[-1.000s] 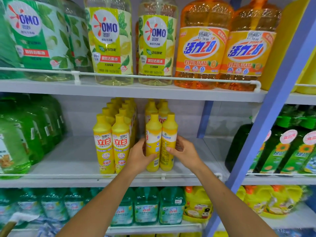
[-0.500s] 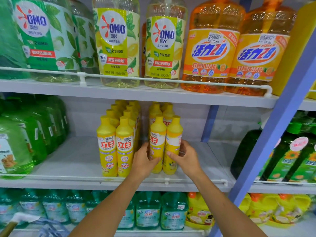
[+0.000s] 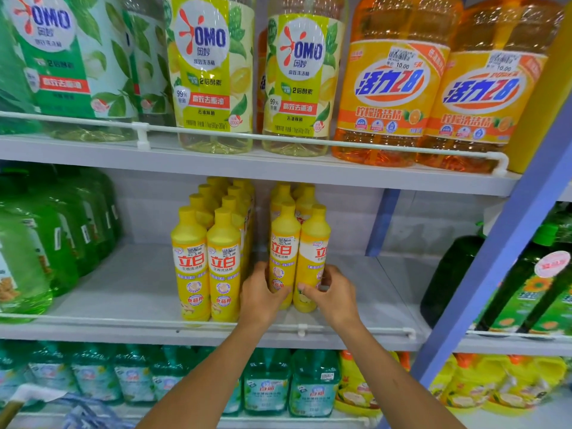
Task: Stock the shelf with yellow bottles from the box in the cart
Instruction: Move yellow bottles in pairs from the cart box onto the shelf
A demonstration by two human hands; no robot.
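Two yellow bottles stand upright side by side on the middle shelf [image 3: 123,289]. My left hand [image 3: 261,297] grips the left one [image 3: 283,243] low down. My right hand [image 3: 332,297] grips the right one [image 3: 312,246] at its lower part. More yellow bottles stand behind this pair. To the left, a double row of the same yellow bottles [image 3: 205,261] runs back to the shelf's rear wall. The box and the cart are out of view.
A white rail [image 3: 93,318] runs along the shelf's front edge. Green bottles [image 3: 37,249] fill the shelf's left end. A blue upright [image 3: 507,246] stands on the right, dark green bottles [image 3: 526,283] beyond it. Large OMO and orange bottles [image 3: 393,85] stand on the shelf above.
Both hands have slid lower on the two front bottles, and the left bottle has turned so its label faces me. The camera has moved closer.
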